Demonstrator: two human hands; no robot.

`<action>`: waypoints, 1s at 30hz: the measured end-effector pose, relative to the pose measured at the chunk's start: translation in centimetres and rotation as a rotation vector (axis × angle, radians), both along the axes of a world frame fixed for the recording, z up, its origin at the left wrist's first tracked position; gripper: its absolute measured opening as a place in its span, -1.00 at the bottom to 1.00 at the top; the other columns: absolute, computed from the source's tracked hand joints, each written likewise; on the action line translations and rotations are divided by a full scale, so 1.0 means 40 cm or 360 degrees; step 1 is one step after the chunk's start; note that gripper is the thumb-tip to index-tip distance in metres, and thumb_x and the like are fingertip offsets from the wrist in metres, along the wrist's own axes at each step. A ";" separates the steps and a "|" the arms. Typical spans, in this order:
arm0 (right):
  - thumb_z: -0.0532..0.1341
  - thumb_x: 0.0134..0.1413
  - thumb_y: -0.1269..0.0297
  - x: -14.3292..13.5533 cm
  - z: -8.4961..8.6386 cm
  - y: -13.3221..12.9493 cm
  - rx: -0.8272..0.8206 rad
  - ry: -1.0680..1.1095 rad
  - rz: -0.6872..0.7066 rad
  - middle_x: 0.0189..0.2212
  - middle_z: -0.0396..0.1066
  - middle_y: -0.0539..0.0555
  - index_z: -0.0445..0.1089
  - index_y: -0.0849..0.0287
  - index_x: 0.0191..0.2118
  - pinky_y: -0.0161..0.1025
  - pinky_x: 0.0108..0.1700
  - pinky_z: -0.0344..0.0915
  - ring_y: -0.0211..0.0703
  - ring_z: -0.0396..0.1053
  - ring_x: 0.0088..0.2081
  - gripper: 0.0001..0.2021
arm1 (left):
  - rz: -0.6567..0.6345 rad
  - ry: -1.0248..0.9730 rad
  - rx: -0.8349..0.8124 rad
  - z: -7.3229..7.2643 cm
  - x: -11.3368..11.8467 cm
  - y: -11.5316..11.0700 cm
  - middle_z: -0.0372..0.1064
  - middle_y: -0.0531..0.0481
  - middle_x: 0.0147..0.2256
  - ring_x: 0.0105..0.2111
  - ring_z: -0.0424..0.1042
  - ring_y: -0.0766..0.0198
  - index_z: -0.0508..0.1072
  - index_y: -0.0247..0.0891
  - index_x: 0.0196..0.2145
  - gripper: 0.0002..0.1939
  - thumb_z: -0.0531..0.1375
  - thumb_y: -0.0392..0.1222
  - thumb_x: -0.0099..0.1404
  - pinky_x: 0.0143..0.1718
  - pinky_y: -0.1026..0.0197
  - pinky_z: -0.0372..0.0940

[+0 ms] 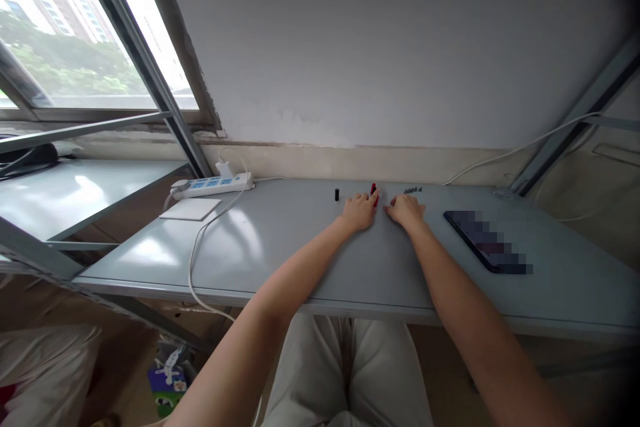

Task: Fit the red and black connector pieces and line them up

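Near the back of the grey desk, my left hand (359, 211) has its fingertips closed against a small red-and-black stick-like object (374, 195), partly hidden by the index finger. Something pale or see-through shows beside it, too small to name. My right hand (406, 209) rests just to the right, fingers curled with thumb and fingertips close together; anything in them is too small to make out. A short black cylinder (337, 195) stands upright left of my left hand. Several small dark pieces (413, 190) lie in a row behind my right hand.
A phone (485, 242), its screen blurred out, lies on the desk (300, 260) to the right. At the left are a white power strip (215, 183) with plugs, a flat white square (191, 209) and a white cable (200, 240) hanging over the front edge. Metal posts flank the desk.
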State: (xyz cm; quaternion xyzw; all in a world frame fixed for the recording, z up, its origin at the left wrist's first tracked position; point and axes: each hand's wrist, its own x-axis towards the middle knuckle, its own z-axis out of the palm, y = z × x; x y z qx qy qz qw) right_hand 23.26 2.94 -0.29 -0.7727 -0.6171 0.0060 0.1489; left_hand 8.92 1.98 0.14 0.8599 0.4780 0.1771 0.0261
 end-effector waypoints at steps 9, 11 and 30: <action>0.16 -0.13 0.07 0.003 -0.020 0.016 0.0093 0.0065 0.0033 -0.21 0.35 0.22 0.42 0.17 -0.27 0.02 -0.15 0.11 0.08 0.23 -0.10 -0.68 | 0.0164 -0.0288 0.0094 0.000 0.012 0.016 0.33 -0.22 -0.26 -0.20 0.28 0.09 0.36 -0.29 -0.28 -0.80 -0.01 -0.29 0.18 -0.16 0.09 0.08; 0.16 -0.12 0.07 0.002 -0.026 0.017 0.0127 0.0070 0.0039 -0.23 0.36 0.22 0.43 0.16 -0.28 0.01 -0.15 0.11 0.07 0.24 -0.11 -0.68 | 0.0206 -0.0389 0.0050 0.000 0.001 0.020 0.35 -0.18 -0.31 -0.26 0.31 0.12 0.37 -0.27 -0.35 -0.85 0.03 -0.28 0.15 -0.21 0.13 0.12; 0.14 -0.11 0.10 -0.013 -0.039 0.021 0.0205 0.0194 -0.0004 -0.26 0.38 0.18 0.44 0.14 -0.32 0.01 -0.15 0.10 0.04 0.25 -0.13 -0.72 | 0.0320 -0.1306 -0.0348 -0.033 -0.095 -0.011 0.35 -0.05 -0.49 -0.48 0.27 0.32 0.44 -0.30 -0.49 -0.85 0.20 -0.15 0.00 -0.38 0.23 0.19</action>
